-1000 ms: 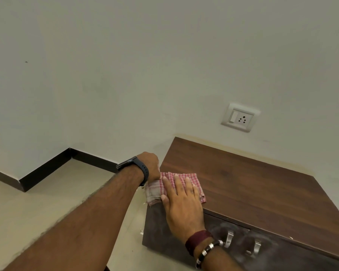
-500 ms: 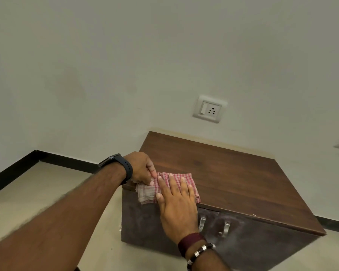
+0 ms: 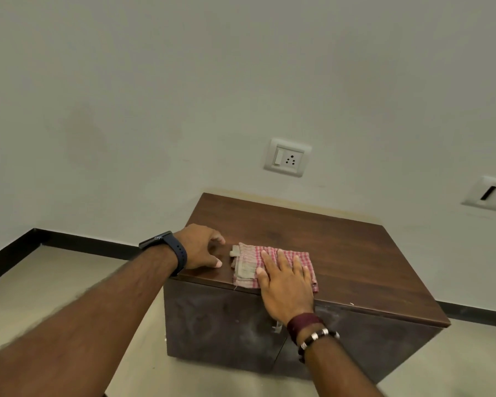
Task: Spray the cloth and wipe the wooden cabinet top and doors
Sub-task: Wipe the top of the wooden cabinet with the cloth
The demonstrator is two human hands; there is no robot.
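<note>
We are looking down at a low wooden cabinet (image 3: 341, 253) standing against a pale wall (image 3: 184, 96). Our right hand (image 3: 287, 285) is lying flat on a folded red-and-white checked cloth (image 3: 249, 267), fingers (image 3: 281, 260) extended and slightly spread, palm pressing down — not gripping, only bearing on the fabric. The cloth is resting on the cabinet top near its front edge, toward the left half, with its folded pale border showing at the 9 o'clock side of our right hand. Our left hand (image 3: 204, 247) is sitting on the top's front-left corner, at 9 o'clock from the cloth and just beside it without touching; its fingers are loosely curled with the tips and thumb on the wood, holding nothing. A dark watch (image 3: 171, 250) is circling the left wrist, while a maroon band (image 3: 302, 323) and a beaded bracelet (image 3: 318, 338) are circling the right.

Below the top, the dark cabinet doors (image 3: 226, 325) are facing us — their surface is looking dusty and smudged, and our right wrist is covering most of the handles. On the wall at 12 o'clock from the cloth a white switch-and-socket plate (image 3: 287, 157) is showing; a second white plate (image 3: 488, 194) is sitting at 2 o'clock near the frame edge. A black skirting (image 3: 69, 239) is running along the base of the wall above the beige floor (image 3: 55, 282)
</note>
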